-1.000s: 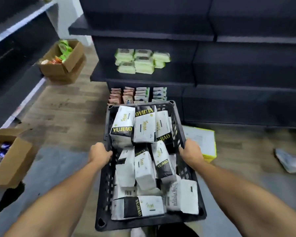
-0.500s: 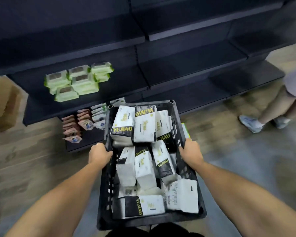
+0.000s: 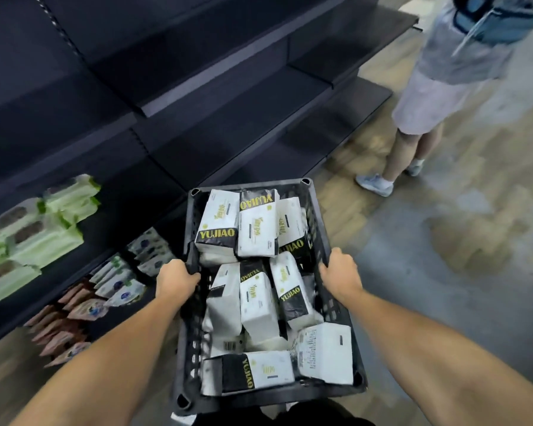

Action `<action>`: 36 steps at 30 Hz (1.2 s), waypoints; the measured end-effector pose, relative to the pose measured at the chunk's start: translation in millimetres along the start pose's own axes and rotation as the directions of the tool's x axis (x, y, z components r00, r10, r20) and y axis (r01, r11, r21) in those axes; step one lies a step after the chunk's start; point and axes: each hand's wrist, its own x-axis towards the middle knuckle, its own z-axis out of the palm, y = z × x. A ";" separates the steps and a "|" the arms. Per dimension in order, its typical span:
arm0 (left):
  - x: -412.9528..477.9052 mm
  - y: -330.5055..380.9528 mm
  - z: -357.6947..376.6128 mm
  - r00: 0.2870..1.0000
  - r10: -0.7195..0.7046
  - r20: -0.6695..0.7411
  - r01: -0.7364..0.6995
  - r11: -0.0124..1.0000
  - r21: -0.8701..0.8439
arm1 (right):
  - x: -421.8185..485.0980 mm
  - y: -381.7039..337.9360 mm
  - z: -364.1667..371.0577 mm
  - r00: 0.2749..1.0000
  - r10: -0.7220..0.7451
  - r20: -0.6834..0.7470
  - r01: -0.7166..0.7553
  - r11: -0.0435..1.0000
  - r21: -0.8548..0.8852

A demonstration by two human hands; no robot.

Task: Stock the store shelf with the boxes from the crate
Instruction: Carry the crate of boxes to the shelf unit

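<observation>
I carry a black slatted plastic crate in front of me, above the floor. It is full of several white and black boxes marked YUJIAO in yellow, lying in a loose pile. My left hand grips the crate's left rim. My right hand grips the right rim. The dark store shelf runs from the left to the upper right, and its bays beyond the crate's far end are bare.
Green and white packs lie on a shelf at the left, with small sachets below them. A person in light shorts and pale shoes stands on the floor at the upper right, near the shelf's end.
The view has swung to the right along the shelf. The green packs have slid to the left edge, and the person at the right is closer. Both hands keep their grip on the crate.
</observation>
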 end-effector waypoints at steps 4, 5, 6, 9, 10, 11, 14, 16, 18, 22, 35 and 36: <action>32.4 20.5 3.5 0.996 0.079 0.033 -0.080 0.996 0.030 | 0.5 4.3 8.3 0.992 0.127 -0.017 -0.126 0.991 0.046; 41.5 23.8 5.1 0.994 0.095 0.051 -0.097 0.995 0.036 | 0.9 4.5 13.5 0.987 0.161 -0.023 -0.159 0.986 0.055; 51.9 25.9 7.2 0.990 0.118 0.072 -0.121 0.992 0.044 | 1.2 4.2 20.4 0.980 0.195 -0.028 -0.192 0.979 0.064; 84.9 28.0 19.3 0.976 0.187 0.112 -0.195 0.978 0.068 | 4.0 3.1 47.0 0.953 0.301 -0.038 -0.296 0.950 0.100; 95.8 27.8 24.0 0.971 0.204 0.128 -0.215 0.973 0.079 | 5.2 1.5 57.3 0.942 0.334 -0.040 -0.328 0.938 0.113; 106.4 27.2 28.7 0.965 0.218 0.143 -0.232 0.968 0.090 | 6.6 -0.6 68.6 0.932 0.361 -0.046 -0.353 0.927 0.125; 136.5 25.2 40.5 0.951 0.259 0.167 -0.279 0.954 0.112 | 11.2 -9.6 97.2 0.907 0.419 -0.050 -0.406 0.899 0.160; 160.9 24.6 48.7 0.937 0.300 0.177 -0.324 0.937 0.132 | 17.9 -15.6 117.4 0.891 0.450 -0.060 -0.433 0.882 0.187; 183.1 25.4 54.9 0.928 0.320 0.191 -0.352 0.922 0.163 | 25.8 -20.7 136.1 0.874 0.482 -0.056 -0.461 0.861 0.216; 223.6 27.3 74.2 0.908 0.371 0.197 -0.405 0.897 0.178 | 43.7 -28.7 176.7 0.836 0.545 -0.061 -0.506 0.810 0.298; 303.2 20.0 158.2 0.868 0.458 0.195 -0.493 0.844 0.211 | 99.9 -14.1 277.8 0.777 0.622 -0.090 -0.546 0.739 0.393; 307.1 19.4 162.6 0.869 0.455 0.194 -0.490 0.844 0.217 | 104.7 -12.3 282.0 0.777 0.623 -0.089 -0.549 0.740 0.389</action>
